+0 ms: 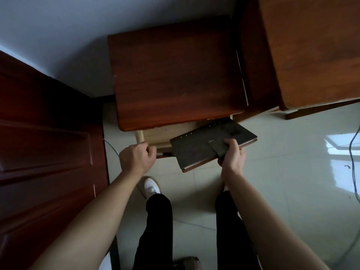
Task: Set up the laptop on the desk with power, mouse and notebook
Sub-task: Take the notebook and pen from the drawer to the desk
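A dark notebook (206, 141) with a strap flap and brown page edges hangs over the pulled-out drawer (155, 136) of a small reddish-brown cabinet (175, 75). My right hand (231, 156) grips the notebook at its near edge, thumb on the cover by the flap. My left hand (136, 157) curls around the drawer's front edge at the left. A pen-like object (164, 153) shows in the drawer just left of the notebook. No laptop or mouse is in view.
A dark wooden door (44, 152) stands to the left. A larger brown cabinet or desk (311, 51) is at the upper right. A dark cable (353, 162) lies on the glossy tiled floor at the right. My legs and a white shoe (151, 187) are below.
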